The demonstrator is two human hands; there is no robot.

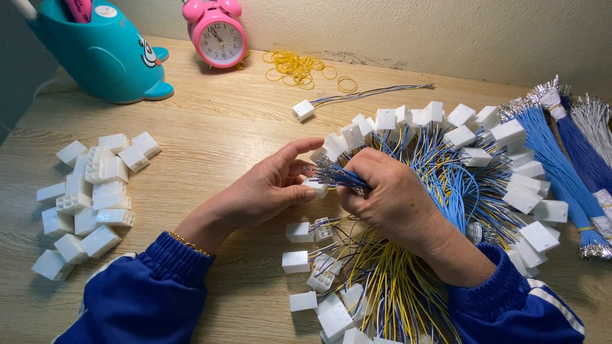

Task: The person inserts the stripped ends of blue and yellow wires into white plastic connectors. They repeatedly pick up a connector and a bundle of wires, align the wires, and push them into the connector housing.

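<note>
— Blue wires (pixel 341 177), tips bunched: who has them?

— Me. My right hand (pixel 392 200) has its fingers closed round the bundle, metal tips pointing to nine o'clock. My left hand (pixel 264 191) pinches one white housing (pixel 315 185) between thumb and middle finger, forefinger stretched out above it, right at table centre.

— How would you do this well?

— I judge it best to keep the housing's open face square to the tips and the bundle tight, so that only one tip lines up with one slot.

— Any containers about?

— A teal holder (pixel 102 54) at eleven o'clock, with something pink poking out; I cannot tell what. Loose housings sit in a pile (pixel 92 197) at nine o'clock, straight on the table (pixel 223 127). Rubber bands (pixel 299 67) lie at twelve, beside a pink clock (pixel 220 35).
</note>
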